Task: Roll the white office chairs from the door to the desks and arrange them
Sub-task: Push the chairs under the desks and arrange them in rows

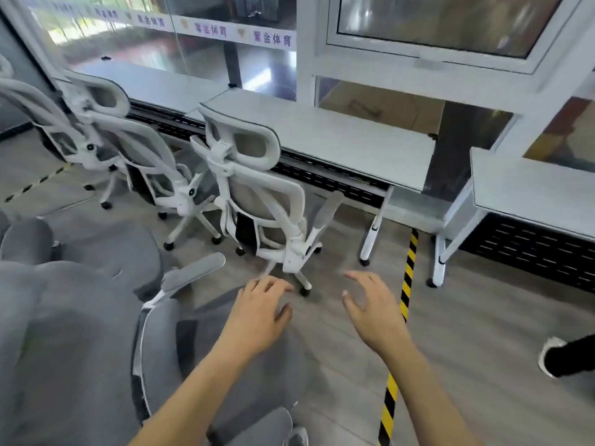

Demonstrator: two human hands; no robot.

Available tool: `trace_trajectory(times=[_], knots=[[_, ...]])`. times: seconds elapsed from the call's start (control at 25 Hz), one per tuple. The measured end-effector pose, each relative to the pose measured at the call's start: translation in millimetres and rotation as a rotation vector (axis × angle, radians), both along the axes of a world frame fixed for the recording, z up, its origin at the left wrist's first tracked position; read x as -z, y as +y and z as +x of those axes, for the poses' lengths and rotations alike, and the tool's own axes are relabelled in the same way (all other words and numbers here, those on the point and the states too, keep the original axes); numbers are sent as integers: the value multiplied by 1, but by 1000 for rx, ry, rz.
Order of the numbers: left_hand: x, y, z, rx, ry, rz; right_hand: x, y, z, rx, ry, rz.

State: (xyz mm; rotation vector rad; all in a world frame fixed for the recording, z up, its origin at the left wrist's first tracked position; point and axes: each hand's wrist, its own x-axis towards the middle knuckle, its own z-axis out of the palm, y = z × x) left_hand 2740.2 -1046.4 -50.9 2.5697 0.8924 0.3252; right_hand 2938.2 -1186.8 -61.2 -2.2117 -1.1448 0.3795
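Observation:
A white office chair [257,194] with a grey mesh back stands at the long white desk [338,136], its back toward me. Two more white chairs [141,152] stand in a row to its left along the desk. My left hand [257,313] and my right hand [370,310] hover side by side below that nearest chair, fingers spread and loosely bent, holding nothing and touching nothing. Directly under my left forearm lies the grey seat and armrest of another chair [193,275].
Grey-cushioned chairs [80,284] crowd the lower left. A yellow-black tape line [407,278] runs along the floor on the right. A second desk [531,194] stands at the right. Another person's shoe [550,355] shows at the right edge. Glass wall behind the desks.

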Motion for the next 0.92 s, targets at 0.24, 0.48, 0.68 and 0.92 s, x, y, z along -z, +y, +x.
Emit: trace_trajectory(times=[0.24,0.48,0.68,0.92], knots=[[2,97,60,-117,-3,49,3,101,71,-118,-10,-21],[1,214,136,-198,76,28,7,198,139,-208,-11,-45],[16,325,168,-514,13,-64,23,315,184,-297,29,-13],[24,409,163,-592,-119,-32,40,403,177,-407,49,6]])
